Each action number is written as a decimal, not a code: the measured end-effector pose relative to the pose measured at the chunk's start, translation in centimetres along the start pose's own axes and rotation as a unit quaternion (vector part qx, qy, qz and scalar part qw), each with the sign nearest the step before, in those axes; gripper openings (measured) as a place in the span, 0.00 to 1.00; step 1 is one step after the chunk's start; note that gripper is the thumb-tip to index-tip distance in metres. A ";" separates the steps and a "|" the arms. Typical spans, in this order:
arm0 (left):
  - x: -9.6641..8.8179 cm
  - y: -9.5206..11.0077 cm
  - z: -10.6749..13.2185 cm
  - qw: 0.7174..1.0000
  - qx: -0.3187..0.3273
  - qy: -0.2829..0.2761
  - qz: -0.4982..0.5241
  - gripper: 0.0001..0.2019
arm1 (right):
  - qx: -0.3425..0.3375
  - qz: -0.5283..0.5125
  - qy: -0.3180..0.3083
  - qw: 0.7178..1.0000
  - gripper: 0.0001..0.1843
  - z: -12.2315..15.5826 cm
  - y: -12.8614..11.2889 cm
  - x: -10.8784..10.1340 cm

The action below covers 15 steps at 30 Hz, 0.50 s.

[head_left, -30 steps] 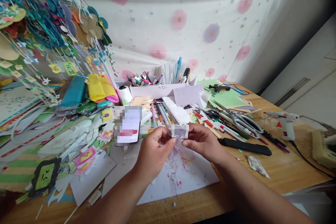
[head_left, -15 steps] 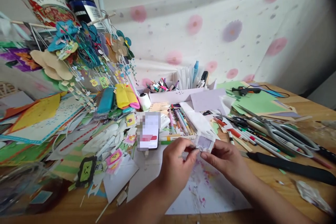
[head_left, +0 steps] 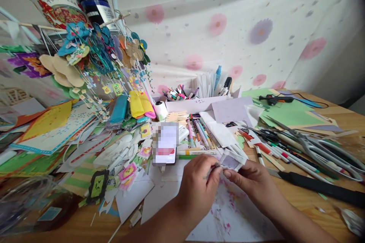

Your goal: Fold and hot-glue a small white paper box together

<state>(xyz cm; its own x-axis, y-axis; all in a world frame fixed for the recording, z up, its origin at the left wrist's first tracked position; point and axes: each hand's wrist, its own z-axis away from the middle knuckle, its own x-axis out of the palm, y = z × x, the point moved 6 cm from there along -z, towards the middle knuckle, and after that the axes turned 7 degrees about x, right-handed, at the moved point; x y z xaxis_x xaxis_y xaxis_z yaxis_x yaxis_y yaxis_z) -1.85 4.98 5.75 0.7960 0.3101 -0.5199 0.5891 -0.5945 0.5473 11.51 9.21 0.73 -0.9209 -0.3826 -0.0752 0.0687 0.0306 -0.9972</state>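
Both hands meet over a paint-stained white sheet (head_left: 228,212) on the table. Between them is a small, folded, pale paper piece (head_left: 231,160) with a greyish-lilac centre and white borders. My left hand (head_left: 199,180) pinches its near left edge between thumb and fingers. My right hand (head_left: 252,180) grips its right side, thumb in front and fingers behind. The fingertips cover part of the lower edge. Just beyond my left hand, a phone (head_left: 167,144) with a lit, partly blurred screen stands propped up.
Markers (head_left: 202,133) lie behind the hands. Large scissors (head_left: 319,148) and a black-handled knife (head_left: 322,186) lie at right, with a glue gun (head_left: 275,100) farther back. Paper scraps and cutouts cover the left side. Paper flowers (head_left: 75,40) hang at upper left beneath an instant-noodle tub (head_left: 58,5).
The view has shifted slightly, so most things sit a little farther right. Both hands keep hold of the paper piece, which is tilted a bit differently.
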 end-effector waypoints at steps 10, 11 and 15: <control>0.3 0.0 0.1 0.998 -0.025 -0.025 0.055 0.06 | 0.023 -0.041 -0.006 0.999 0.08 0.2 0.3 -0.2; 0.3 -0.1 0.2 0.997 -0.030 -0.025 0.059 0.06 | 0.031 -0.044 -0.005 0.999 0.08 0.2 0.6 -0.3; 0.3 -0.2 0.3 0.997 -0.028 -0.007 0.073 0.05 | 0.047 -0.076 -0.026 0.996 0.08 0.2 1.3 -0.1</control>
<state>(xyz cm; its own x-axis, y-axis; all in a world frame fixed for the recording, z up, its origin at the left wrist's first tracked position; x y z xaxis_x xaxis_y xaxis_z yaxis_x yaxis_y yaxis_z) -1.74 4.98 5.32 0.8715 0.2131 -0.4416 0.4750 -0.5901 0.6528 11.78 9.07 -0.60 -0.9027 -0.4230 0.0787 -0.0316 -0.1174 -0.9926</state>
